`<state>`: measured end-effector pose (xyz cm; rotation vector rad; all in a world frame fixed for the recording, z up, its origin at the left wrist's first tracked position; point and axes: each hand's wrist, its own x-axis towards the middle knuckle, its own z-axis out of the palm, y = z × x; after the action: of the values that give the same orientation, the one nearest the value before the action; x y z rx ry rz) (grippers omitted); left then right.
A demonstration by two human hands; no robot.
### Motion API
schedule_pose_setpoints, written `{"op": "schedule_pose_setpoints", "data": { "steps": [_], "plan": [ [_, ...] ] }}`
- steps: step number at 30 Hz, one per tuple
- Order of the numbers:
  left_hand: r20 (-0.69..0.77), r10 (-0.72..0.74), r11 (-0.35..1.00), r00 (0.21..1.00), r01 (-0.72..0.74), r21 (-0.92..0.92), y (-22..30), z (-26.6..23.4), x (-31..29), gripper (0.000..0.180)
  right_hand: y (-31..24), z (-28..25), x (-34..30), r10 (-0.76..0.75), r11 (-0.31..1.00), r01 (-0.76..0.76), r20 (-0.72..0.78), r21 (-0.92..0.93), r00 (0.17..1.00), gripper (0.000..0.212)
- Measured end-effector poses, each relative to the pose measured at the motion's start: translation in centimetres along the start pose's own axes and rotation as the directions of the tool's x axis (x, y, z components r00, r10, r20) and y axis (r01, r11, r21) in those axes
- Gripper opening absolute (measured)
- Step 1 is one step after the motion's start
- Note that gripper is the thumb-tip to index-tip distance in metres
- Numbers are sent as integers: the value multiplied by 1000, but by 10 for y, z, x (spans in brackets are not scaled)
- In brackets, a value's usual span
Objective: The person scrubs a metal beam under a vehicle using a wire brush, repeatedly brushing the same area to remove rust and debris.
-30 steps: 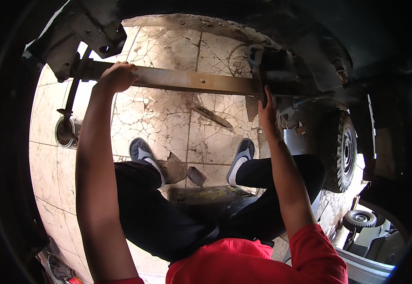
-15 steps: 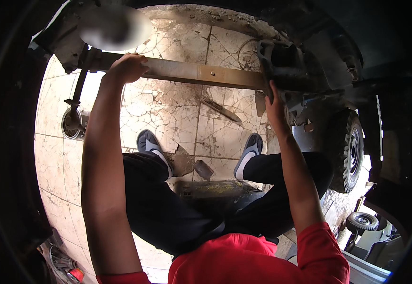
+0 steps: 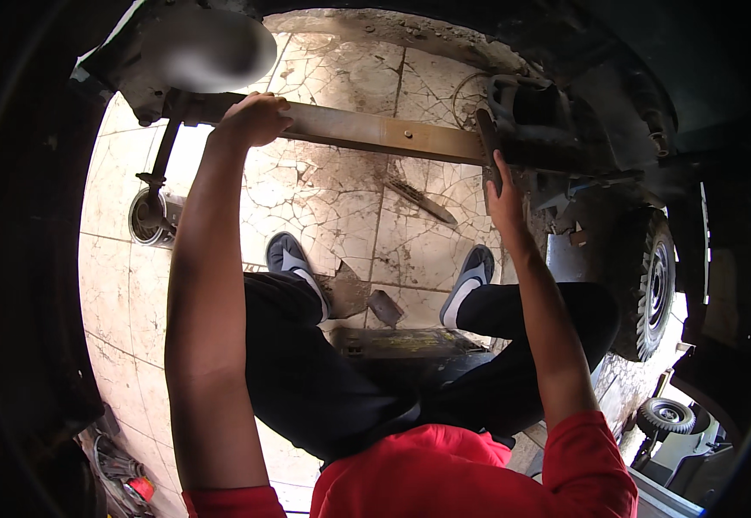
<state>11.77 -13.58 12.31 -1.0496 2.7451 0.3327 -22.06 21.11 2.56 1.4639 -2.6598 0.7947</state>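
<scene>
A long, flat metal bar runs across the far part of the head view, grey to the left and rust-brown to the right, with one small bolt or rivet head in it. My left hand is closed over the bar near its left end. In my right hand I grip a narrow, dark, flat tool, its kind unclear, with fingers laid along it. The tool stands across the bar's right end, seemingly against it. Its lower part is hidden by my hand.
Dark vehicle parts surround me, with a wheel on the right. A round metal can stands at left. On the cracked tiles lie a splintered strip and a small grey block. A blurred oval covers part of the upper left.
The whole view has shifted, so most things appear farther right. Relative to the bar, my right hand and the tool have moved slightly left and nearer to me. My left hand keeps its hold.
</scene>
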Motion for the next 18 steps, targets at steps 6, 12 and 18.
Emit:
{"op": "schedule_pose_setpoints", "data": {
  "steps": [6,12,18],
  "plan": [
    [30,-24,1000,999,23,6,6,-4,1,43,-5,0,3,177,983,-174,-44,64,983,67],
    [29,34,997,999,-36,75,11,-6,1,39,11,-6,5,119,989,-110,-95,97,988,68],
    [13,-26,999,1000,26,34,6,-3,-5,41,4,0,0,-19,999,18,17,48,1000,67]
  ]
}}
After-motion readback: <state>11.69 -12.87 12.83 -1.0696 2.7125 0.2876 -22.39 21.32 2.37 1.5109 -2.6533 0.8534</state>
